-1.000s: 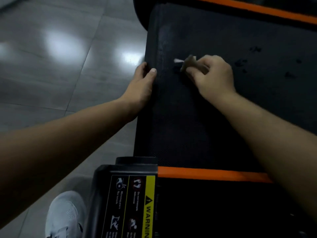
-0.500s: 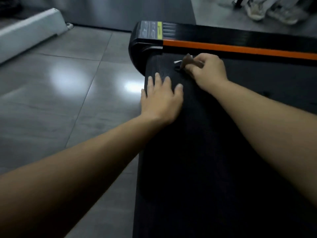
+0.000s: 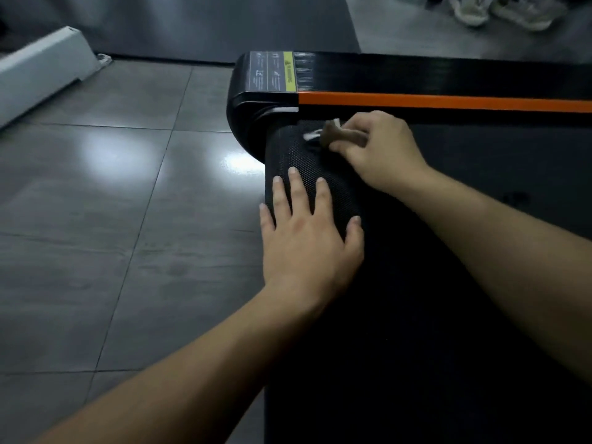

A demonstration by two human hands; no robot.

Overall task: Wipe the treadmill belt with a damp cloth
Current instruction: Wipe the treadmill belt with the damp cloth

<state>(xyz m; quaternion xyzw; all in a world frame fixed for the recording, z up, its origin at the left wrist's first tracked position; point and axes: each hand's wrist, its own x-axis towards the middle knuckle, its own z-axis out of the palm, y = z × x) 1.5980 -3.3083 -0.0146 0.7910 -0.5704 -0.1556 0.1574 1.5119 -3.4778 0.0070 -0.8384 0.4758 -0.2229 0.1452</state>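
1. At the far left, a white slanted housing [image 3: 41, 68] is lying on the grey tiled floor [image 3: 112, 219], which is reflecting two soft patches of light.
2. The treadmill's black end cap [image 3: 246, 123] is sitting at the far left corner of the machine and is carrying a warning label [image 3: 272, 72] with a yellow-green band.
3. The left hand [image 3: 307, 238] is lying flat on the left edge of the treadmill belt [image 3: 416, 315], fingers straight and spread. It is grasping nothing, only pressing on the textured surface.
4. Just beyond it, the cloth [image 3: 333, 134] — a small brownish wad with a white bit showing — is resting on the belt near that far left corner, close to the end cap.
5. The right hand [image 3: 381, 152] is gripping the cloth with curled fingers and holding it against the belt.
6. Past that hand, an orange stripe [image 3: 448, 102] is running along the black side rail to the right edge.
7. At the top right, pale shoes [image 3: 506, 9] are standing on the floor beyond the treadmill.
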